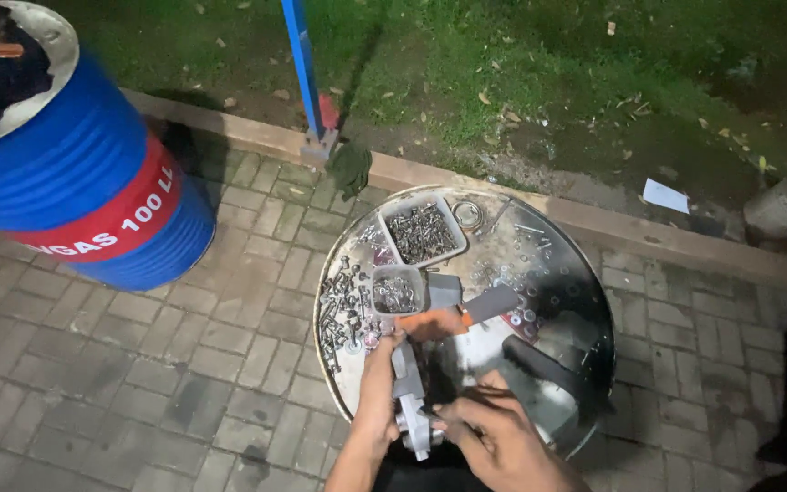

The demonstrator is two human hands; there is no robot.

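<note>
Outdoors, brick paving [184,364] surrounds a hardware-strewn metal drum top [557,273].

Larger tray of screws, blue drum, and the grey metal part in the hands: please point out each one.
Larger tray of screws [422,230], head view, on the screws inside.
Blue drum [75,173], head view, on its blue side wall.
Grey metal part [408,381], head view, on its middle section.

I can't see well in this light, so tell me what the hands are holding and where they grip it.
Both hands hold a grey metal part over the drum lid: left hand near its upper end, right hand at its lower end.
</note>
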